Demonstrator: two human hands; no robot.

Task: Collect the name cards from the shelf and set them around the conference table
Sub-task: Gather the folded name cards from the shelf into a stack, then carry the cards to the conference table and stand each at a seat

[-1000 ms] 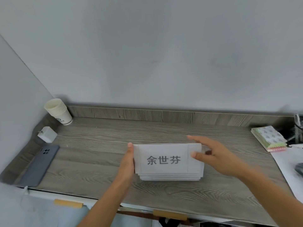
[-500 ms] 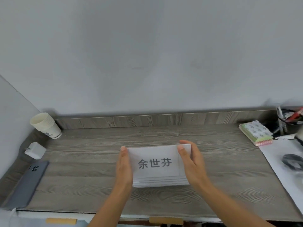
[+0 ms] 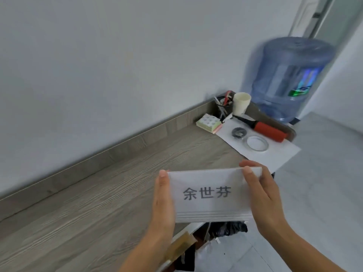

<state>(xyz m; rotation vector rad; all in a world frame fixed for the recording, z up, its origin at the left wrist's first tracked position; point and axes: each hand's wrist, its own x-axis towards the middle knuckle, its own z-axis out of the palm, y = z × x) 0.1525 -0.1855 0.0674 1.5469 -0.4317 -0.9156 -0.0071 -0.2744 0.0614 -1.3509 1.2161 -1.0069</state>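
A stack of several white name cards (image 3: 210, 197), the top one printed with three grey characters, is held in the air past the front edge of the grey wood shelf (image 3: 98, 193). My left hand (image 3: 163, 205) grips the stack's left end and my right hand (image 3: 263, 199) grips its right end, thumbs on top. The stack tilts slightly and no longer touches the shelf. The lower cards show only as thin edges along the bottom.
At the shelf's far right end lie a white paper sheet (image 3: 275, 154) with two rings, a red-handled tool (image 3: 269, 131), a sticky-note pad (image 3: 209, 123), a paper cup (image 3: 241, 103) and a pen holder (image 3: 223, 104). A blue water jug (image 3: 288, 79) stands beyond. Grey floor lies to the right.
Both hands closed on the stack's ends and lifted it off the shelf toward me. The view swung right, so the phone, charger and cups at the left are out of sight.
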